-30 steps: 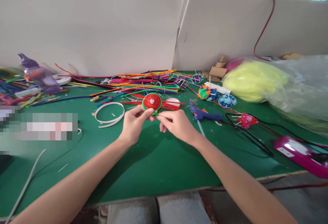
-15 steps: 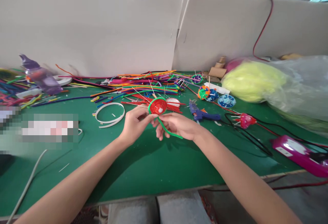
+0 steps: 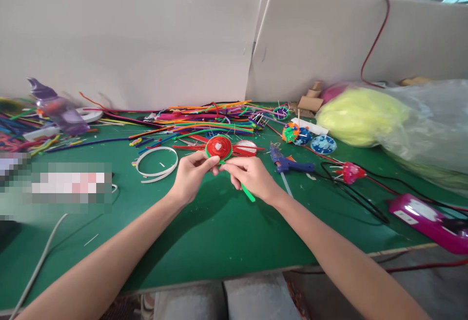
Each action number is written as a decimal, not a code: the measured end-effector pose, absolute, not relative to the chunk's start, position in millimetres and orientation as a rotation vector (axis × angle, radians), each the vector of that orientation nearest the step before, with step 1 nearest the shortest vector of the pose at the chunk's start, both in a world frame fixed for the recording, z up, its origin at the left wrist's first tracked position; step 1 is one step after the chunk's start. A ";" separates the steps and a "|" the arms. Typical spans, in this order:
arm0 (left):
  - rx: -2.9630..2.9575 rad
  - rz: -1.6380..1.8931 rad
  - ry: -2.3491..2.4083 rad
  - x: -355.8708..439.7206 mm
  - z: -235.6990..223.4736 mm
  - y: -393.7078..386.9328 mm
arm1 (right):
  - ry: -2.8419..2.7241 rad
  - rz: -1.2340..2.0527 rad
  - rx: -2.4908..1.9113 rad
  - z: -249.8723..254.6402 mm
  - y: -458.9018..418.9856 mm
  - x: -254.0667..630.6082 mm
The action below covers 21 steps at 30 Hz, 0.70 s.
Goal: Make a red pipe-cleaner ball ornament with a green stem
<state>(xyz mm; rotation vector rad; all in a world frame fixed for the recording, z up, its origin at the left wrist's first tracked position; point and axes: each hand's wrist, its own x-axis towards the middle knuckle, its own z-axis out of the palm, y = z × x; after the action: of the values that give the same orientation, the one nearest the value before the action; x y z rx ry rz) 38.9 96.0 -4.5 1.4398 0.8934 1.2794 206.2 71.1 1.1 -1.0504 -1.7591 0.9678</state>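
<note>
Between my hands is a round disc of coiled red pipe cleaner (image 3: 218,147) with a pale centre and a green rim. My left hand (image 3: 192,172) pinches its lower left edge between thumb and fingers. A green pipe cleaner (image 3: 248,193) runs from the rim through my right hand (image 3: 252,175), which is closed on it, and its loose end hangs below the palm. Behind the disc lie several red pipe cleaners (image 3: 248,150) and a white round piece. Some fingers of both hands are hidden behind the disc.
Bundles of coloured pipe cleaners (image 3: 204,115) lie along the back panel. A blue glue gun (image 3: 292,165), spiky finished-looking balls (image 3: 323,144) and a magenta power strip (image 3: 413,209) are on the right. A white strip coil (image 3: 137,164) and a purple bottle (image 3: 60,110) are on the left.
The disc tilted, showing thin white sticks behind it, then turned back to face me. My right hand opened a little, then closed again on the green pipe cleaner near the rim.
</note>
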 end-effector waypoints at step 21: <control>1.467 1.128 0.896 38.8 -6.1 99.5 | -1.985 0.273 -1.238 -0.1 75.1 216.0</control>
<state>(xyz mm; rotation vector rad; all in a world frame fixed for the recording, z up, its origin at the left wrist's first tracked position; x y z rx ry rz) 38.8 99.5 -6.1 1.4667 0.8959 1.1281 216.0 75.1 -0.1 -1.2382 -1.9849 0.2732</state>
